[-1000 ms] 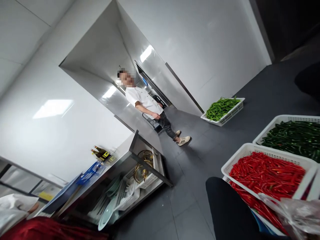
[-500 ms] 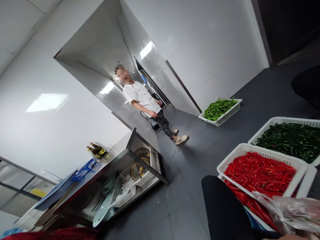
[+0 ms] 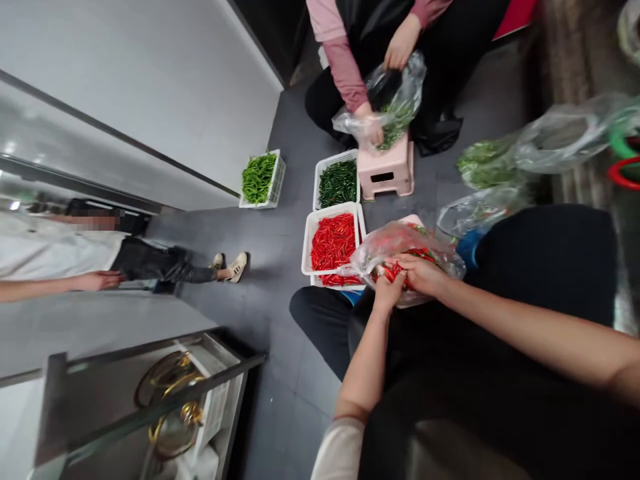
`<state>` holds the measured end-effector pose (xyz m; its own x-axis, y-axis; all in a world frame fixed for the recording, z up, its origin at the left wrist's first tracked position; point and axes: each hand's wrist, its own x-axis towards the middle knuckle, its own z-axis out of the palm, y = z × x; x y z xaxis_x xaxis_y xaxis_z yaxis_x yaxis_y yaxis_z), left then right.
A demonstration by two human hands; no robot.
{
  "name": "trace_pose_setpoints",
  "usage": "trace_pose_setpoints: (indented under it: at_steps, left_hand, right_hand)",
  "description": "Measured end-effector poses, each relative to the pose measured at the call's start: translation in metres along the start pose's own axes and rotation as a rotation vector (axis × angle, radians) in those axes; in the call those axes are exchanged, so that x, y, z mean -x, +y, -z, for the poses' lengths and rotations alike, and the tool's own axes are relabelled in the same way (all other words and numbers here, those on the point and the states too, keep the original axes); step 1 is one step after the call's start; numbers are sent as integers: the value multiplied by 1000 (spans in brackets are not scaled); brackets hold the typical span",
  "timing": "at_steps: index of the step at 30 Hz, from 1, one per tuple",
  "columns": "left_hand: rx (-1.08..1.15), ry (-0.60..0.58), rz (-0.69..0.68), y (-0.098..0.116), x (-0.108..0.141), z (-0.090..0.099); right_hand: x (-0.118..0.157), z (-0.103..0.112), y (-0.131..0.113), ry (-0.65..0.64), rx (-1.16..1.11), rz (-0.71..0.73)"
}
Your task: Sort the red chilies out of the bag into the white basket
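Before my lap lies a clear plastic bag [image 3: 367,250] of red chilies with bits of green, its mouth open toward me. At its opening, my left hand [image 3: 390,288] is closed, fingers pressed round red chili peppers [image 3: 393,271]. My right hand [image 3: 423,275] reaches in from the right, its fingers curled at the same chilies and meeting the left fingertips. Just left of the bag, a white basket [image 3: 306,257] holds a heap of red chilies [image 3: 334,241], stacked on another one with red chilies in it.
Beyond are baskets of dark green peppers [image 3: 338,183] and light green peppers [image 3: 258,178]. A co-worker in pink sleeves [image 3: 345,73] handles a bag on a pink stool [image 3: 385,175]. More bagged peppers [image 3: 483,163] lie right. Another person [image 3: 150,263] stands left, near a metal shelf [image 3: 165,400].
My view has swung right and down, bringing both my hands, the bag of chilies and the co-worker in pink sleeves into sight. The standing person now appears at the left edge.
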<state>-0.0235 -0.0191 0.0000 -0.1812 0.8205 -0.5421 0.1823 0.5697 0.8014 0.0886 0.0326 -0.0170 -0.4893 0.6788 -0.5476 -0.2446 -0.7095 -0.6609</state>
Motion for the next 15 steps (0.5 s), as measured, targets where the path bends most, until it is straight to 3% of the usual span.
trace_pose_setpoints:
  at_steps: [2, 5, 9, 12, 15]
  left_hand:
    - [-92, 22, -79, -5, 3, -2]
    - [-269, 111, -97, -9, 12, 2]
    - [-259, 124, -116, -12, 15, 25]
    - [-154, 235, -68, -6, 4, 76]
    - [-270, 484, -68, 2, -20, 152]
  right_hand:
    - [2, -9, 8, 28, -64, 25]
    - [7, -22, 14, -30, -36, 11]
    - [10, -8, 10, -98, 144, -70]
    - [-2, 13, -4, -17, 632, -6]
    - [-20, 23, -17, -29, 1165, 145]
